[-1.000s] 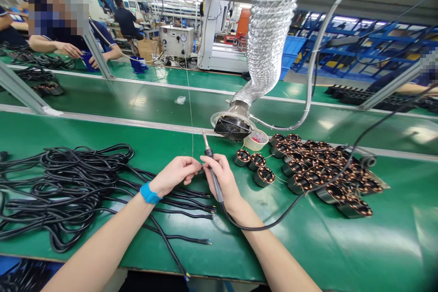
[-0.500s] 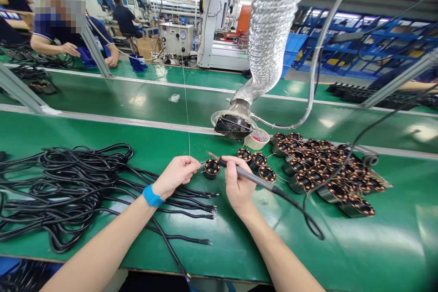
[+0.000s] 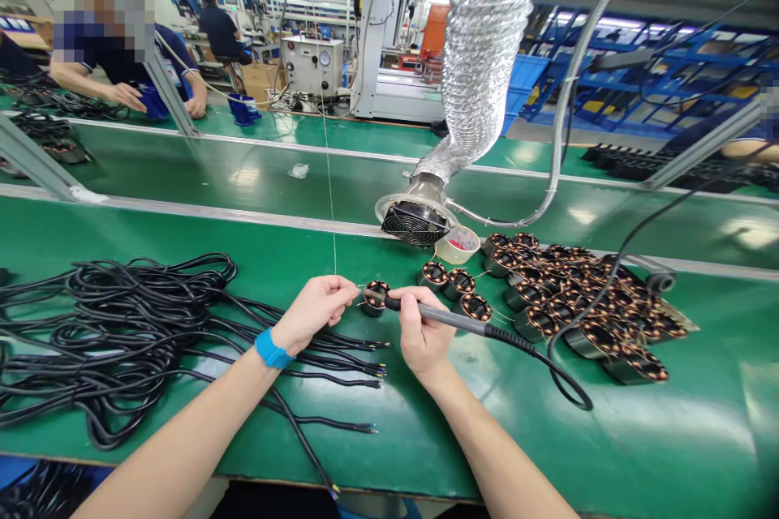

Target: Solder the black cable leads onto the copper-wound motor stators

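Observation:
My right hand [image 3: 426,332] is closed round the grey handle of a soldering iron [image 3: 447,318]. The iron's tip points left, over the near rim of a small copper-wound motor stator [image 3: 376,299] standing on the green bench. Just left of that stator, my left hand [image 3: 322,302], with a blue band at the wrist, pinches a thin wire whose end shows at the fingertips; the iron's tip is close to it. A fine solder strand [image 3: 332,211] hangs from above and ends behind my left hand. Black cables [image 3: 359,377] with bared ends lie beneath my left forearm.
Several more stators [image 3: 584,300] crowd the right side, beside a tape roll [image 3: 458,246]. A fume extractor [image 3: 417,220] on a silver duct hangs above the work. Coiled black cables [image 3: 127,332] cover the left. A co-worker [image 3: 115,65] sits across the bench.
The soldering iron's tip has come down and left, from above the stator to near the wire at my left fingertips. Its cord has shifted slightly right. My left hand has stayed almost still.

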`<state>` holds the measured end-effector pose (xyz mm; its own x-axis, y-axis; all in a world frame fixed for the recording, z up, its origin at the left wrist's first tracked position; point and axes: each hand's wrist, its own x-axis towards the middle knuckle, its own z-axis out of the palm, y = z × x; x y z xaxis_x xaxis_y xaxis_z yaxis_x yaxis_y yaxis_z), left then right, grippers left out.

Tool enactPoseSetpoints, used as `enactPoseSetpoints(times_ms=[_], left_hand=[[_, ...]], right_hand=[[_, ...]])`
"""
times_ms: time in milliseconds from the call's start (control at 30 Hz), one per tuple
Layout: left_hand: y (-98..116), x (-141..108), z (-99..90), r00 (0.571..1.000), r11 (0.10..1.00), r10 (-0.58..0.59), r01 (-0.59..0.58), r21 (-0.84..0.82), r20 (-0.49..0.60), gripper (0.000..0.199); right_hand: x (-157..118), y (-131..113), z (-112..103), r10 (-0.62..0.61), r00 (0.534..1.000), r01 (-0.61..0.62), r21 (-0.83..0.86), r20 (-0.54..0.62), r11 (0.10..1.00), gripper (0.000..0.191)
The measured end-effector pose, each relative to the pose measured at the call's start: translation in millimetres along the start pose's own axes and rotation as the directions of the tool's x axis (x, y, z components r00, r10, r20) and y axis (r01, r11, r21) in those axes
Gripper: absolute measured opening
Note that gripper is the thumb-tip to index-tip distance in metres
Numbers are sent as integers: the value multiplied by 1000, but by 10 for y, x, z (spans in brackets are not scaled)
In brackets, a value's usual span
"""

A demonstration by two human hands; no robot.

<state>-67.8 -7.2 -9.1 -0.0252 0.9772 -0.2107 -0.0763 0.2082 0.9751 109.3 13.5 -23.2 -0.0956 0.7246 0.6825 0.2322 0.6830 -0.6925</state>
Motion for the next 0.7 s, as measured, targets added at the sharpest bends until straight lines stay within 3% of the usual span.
enactPoseSetpoints(times_ms=[333,700], left_hand=[[-39,18,-19,1000,1000,12,-12,3,21,34],[-39,19,-19,1000,1000,-5,4,21,24,34]], right_hand=[[-18,38,46,179,979,-169,97,-95,981,29],[-22,50,59,211,967,-188,156,-141,970,29]])
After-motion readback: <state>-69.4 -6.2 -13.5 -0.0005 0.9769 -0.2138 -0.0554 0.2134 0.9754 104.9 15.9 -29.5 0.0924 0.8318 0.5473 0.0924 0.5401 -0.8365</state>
